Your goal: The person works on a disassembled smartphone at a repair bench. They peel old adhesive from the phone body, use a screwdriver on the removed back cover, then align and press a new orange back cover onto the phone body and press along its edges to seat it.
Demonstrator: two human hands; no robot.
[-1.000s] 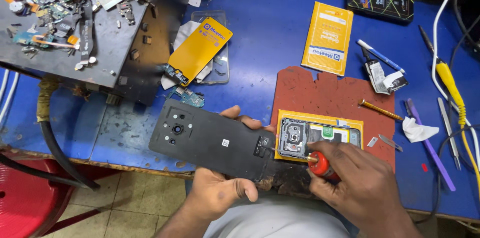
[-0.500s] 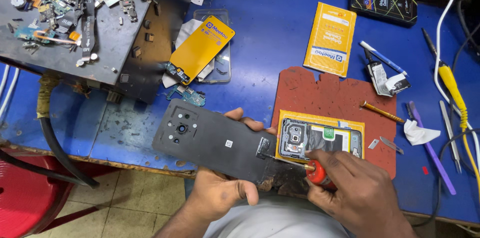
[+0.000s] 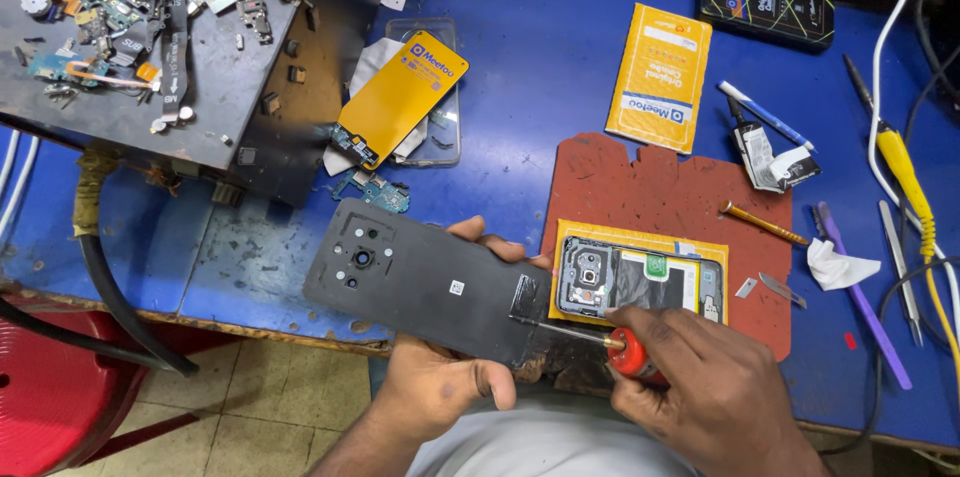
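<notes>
My left hand [image 3: 440,377] grips a black phone back cover [image 3: 415,277], inner side up, with camera holes at its left end. My right hand [image 3: 715,387] is closed on a red-handled screwdriver [image 3: 625,349]. Its thin metal shaft points left, with the tip against the cover's right end. Just behind lies an opened phone body [image 3: 640,282] with its camera module and battery exposed, resting on a yellow sheet over a red-brown work mat [image 3: 670,192].
A yellow screen part [image 3: 400,97] lies on a clear case. There is a yellow packet [image 3: 660,77] on the blue table [image 3: 530,57] and a dark tray of scrap parts [image 3: 130,27] at top left. Tweezers, a purple pry tool [image 3: 865,297] and cables lie at right. A red stool [image 3: 50,397] stands lower left.
The back cover has swung slightly, its left end lifting. The screwdriver tip has slid left along the cover's right end. Both hands stay in place.
</notes>
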